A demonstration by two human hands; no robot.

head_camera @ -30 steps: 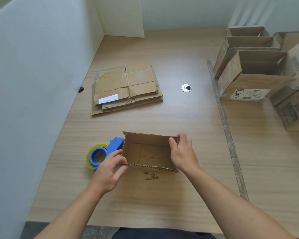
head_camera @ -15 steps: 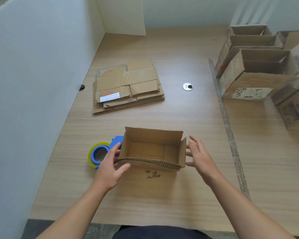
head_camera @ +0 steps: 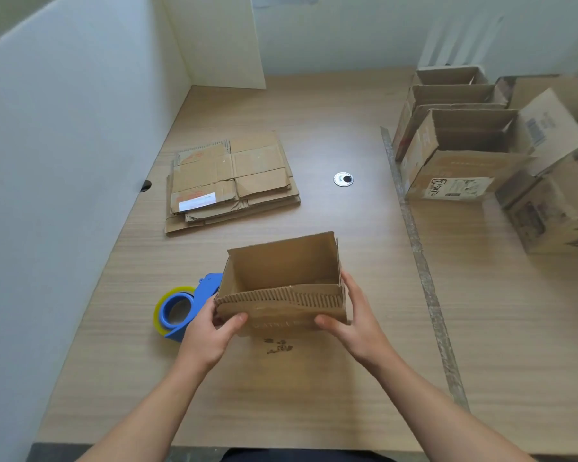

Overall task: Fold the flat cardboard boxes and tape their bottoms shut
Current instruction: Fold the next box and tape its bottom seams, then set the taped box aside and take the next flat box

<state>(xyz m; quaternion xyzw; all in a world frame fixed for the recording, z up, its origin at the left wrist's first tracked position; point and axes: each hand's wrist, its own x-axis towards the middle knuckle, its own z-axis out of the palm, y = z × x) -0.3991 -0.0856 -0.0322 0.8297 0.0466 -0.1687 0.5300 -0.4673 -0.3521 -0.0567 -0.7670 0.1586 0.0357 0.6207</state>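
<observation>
A small open cardboard box (head_camera: 282, 271) is held just above the wooden table, its open top facing up and its torn near edge toward me. My left hand (head_camera: 211, 331) grips its near left corner. My right hand (head_camera: 354, 318) grips its near right corner and side. A blue tape dispenser (head_camera: 181, 308) with a yellow-edged roll lies on the table just left of the box, partly hidden behind my left hand. A stack of flat cardboard boxes (head_camera: 231, 181) lies farther back to the left.
Several assembled open boxes (head_camera: 461, 151) stand at the back right. A round metal grommet (head_camera: 343, 179) sits mid-table. A seam strip (head_camera: 417, 258) runs between two tabletops. White partition walls (head_camera: 64, 145) close off the left and back. Small cardboard crumbs (head_camera: 277, 346) lie below the box.
My right hand left the box's inside wall, moved out to the right, then took the near right corner. Both hands now hold the box, which has lifted and tilted slightly.
</observation>
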